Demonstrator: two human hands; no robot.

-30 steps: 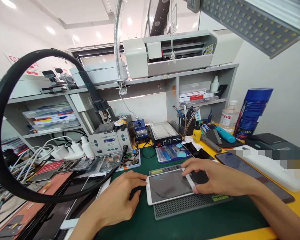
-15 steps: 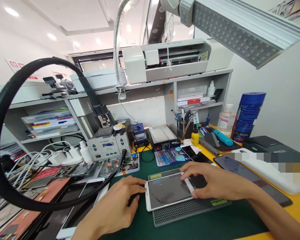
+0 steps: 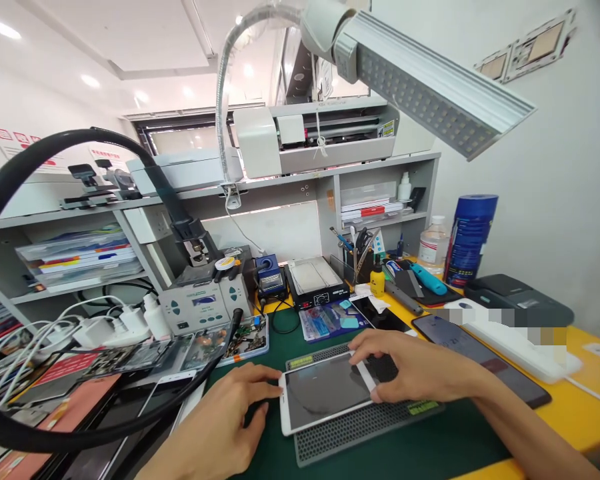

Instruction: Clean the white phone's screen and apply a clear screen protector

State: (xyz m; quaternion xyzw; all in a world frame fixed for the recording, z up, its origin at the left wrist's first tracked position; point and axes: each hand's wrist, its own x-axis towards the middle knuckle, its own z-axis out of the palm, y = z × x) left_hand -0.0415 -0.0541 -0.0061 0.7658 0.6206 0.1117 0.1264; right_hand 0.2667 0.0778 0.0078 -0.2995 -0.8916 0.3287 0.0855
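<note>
A white-framed smartphone (image 3: 325, 392) with a dark screen lies over a grey honeycomb-patterned mat (image 3: 340, 437); its left end sticks out past the mat's edge. My right hand (image 3: 410, 367) grips the phone's right end, fingers on the far edge and thumb at the near corner. At the opposite end, my left hand (image 3: 225, 417) touches the white border with its fingertips. Its thumb is apart from the fingers, and nothing is held in it. Beneath the grey mat is a green work mat (image 3: 375, 460).
At left, a thick black hose (image 3: 87, 443) loops in front of several phones and a grey control unit (image 3: 205, 303). Behind stand a heating plate (image 3: 317, 283) and a yellow bottle (image 3: 377, 279). A large dark phone (image 3: 480, 360) lies right. A lamp (image 3: 430, 87) hangs above.
My view has swung to the right and slightly upward, so the bench appears further left. Both hands keep their places at the phone's ends, and the phone stays put on the mat.
</note>
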